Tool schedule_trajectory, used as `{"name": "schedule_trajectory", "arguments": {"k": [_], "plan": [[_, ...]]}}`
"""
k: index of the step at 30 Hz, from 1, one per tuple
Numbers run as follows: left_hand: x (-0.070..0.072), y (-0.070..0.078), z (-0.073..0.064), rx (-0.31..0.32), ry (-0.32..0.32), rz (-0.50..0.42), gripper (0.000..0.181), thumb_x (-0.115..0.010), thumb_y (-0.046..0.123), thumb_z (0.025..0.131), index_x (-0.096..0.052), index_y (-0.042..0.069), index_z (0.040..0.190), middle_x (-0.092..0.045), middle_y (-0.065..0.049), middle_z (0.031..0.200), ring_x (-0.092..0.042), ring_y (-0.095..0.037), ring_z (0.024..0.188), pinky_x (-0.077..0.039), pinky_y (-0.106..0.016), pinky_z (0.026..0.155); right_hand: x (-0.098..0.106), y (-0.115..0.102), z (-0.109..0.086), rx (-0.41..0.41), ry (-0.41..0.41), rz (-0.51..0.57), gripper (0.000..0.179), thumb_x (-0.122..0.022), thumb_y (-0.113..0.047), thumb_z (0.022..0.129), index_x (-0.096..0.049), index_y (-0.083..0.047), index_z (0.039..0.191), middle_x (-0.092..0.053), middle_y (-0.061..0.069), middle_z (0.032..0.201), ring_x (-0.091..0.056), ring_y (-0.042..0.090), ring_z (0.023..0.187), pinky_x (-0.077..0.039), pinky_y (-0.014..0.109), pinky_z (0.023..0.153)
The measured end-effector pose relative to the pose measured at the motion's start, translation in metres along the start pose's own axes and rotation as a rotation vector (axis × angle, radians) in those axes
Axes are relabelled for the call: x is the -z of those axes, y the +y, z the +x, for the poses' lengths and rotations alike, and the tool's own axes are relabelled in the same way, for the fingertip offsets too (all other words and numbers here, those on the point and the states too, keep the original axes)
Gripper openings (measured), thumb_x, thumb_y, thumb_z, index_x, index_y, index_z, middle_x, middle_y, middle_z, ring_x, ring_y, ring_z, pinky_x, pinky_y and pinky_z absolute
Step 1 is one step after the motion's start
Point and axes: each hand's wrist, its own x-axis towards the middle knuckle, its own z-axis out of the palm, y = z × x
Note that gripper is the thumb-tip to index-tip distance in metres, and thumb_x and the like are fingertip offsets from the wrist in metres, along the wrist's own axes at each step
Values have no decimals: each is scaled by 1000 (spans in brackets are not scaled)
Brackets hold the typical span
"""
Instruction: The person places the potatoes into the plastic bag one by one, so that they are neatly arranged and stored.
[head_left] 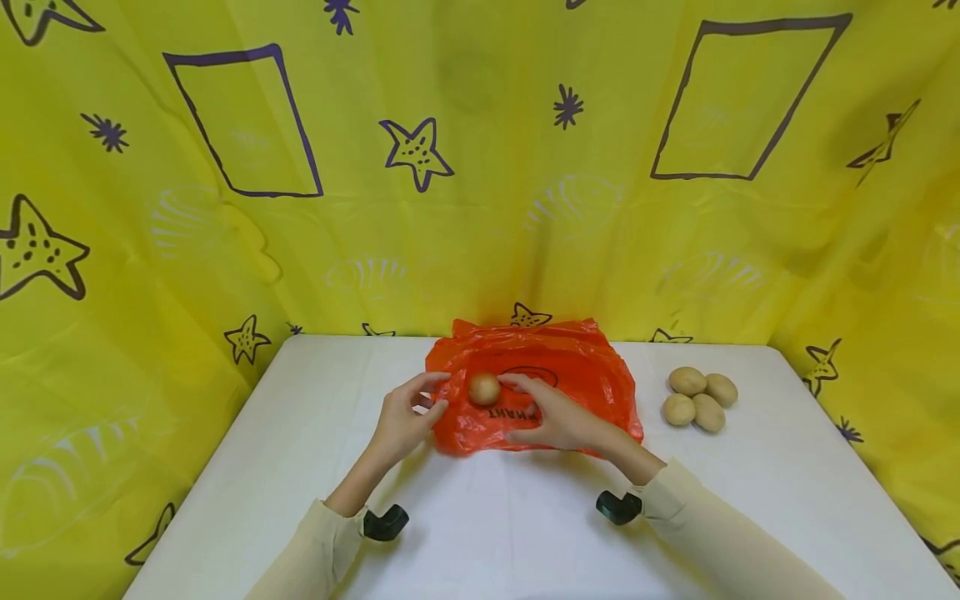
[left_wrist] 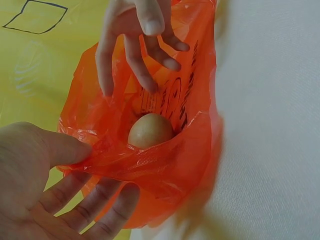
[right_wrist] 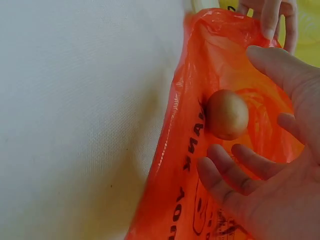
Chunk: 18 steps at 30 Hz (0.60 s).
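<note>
A red plastic bag (head_left: 577,392) with dark printing lies at the back middle of the white table, its mouth spread apart. One potato (head_left: 484,389) sits in the bag, also plain in the right wrist view as a round potato (right_wrist: 227,114). My left hand (head_left: 405,421) holds the bag's left edge, thumb on the near side and fingers behind the film in the left wrist view. My right hand (head_left: 558,412) is over the bag, just right of the potato, fingers spread and apart from it in the right wrist view.
Several potatoes (head_left: 697,398) lie grouped on the white table (head_left: 480,533) to the right of the bag. A yellow patterned curtain (head_left: 480,208) rises behind the table and along both sides. Dark wrist devices (head_left: 386,523) sit at both sleeves.
</note>
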Motion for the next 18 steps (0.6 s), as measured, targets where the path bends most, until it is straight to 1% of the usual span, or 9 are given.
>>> {"name": "schedule_trajectory", "arguments": {"k": [3, 5, 7, 10, 14, 15, 18], "plan": [[0, 0, 1, -6, 1, -3, 37, -73, -3, 90, -72, 10, 124, -72, -9, 104, -64, -20, 78, -56, -23, 68, 1, -2, -6, 16, 0, -10, 86, -83, -35, 88, -36, -18, 159, -48, 17, 151, -53, 35, 127, -49, 55, 102], [0, 0, 1, -9, 2, -5, 37, -73, -3, 90, -72, 10, 124, -72, -9, 104, -64, -20, 78, -56, -23, 68, 2, -5, -10, 45, 3, -26, 85, -82, -34, 89, -36, -16, 158, -48, 18, 150, -53, 37, 126, -49, 57, 102], [0, -1, 1, -12, 2, -5, 37, -73, -3, 90, -72, 10, 124, -72, -9, 105, -64, -21, 78, -56, -23, 68, 3, -8, -14, 71, 4, -45, 83, -81, -34, 89, -37, -16, 157, -48, 18, 150, -51, 38, 129, -47, 58, 104], [0, -1, 1, -12, 1, -5, 37, -74, -3, 90, -72, 10, 124, -72, -9, 105, -64, -21, 79, -57, -23, 68, 6, -13, -19, 101, 8, -66, 81, -81, -34, 89, -39, -16, 156, -50, 14, 147, -55, 36, 121, -50, 55, 99], [-1, -2, 1, -3, -1, -11, 38, -74, -3, 90, -71, 11, 125, -72, -9, 106, -64, -22, 79, -57, -23, 66, 9, -18, -27, 109, 9, -73, 81, -82, -35, 89, -40, -16, 156, -53, 7, 141, -60, 33, 104, -56, 50, 86], [-1, -3, 1, -1, -1, -12, 38, -74, -3, 90, -71, 11, 125, -72, -9, 106, -64, -22, 79, -56, -23, 65, 9, -19, -28, 112, 9, -74, 81, -82, -35, 89, -41, -16, 156, -54, 6, 139, -60, 33, 102, -56, 48, 84], [-1, -3, 1, -1, -2, -15, 38, -73, -3, 90, -72, 11, 125, -72, -9, 105, -64, -22, 79, -57, -23, 66, 12, -21, -33, 119, 16, -74, 80, -82, -35, 89, -41, -17, 156, -54, 6, 138, -62, 31, 102, -57, 46, 84]]}}
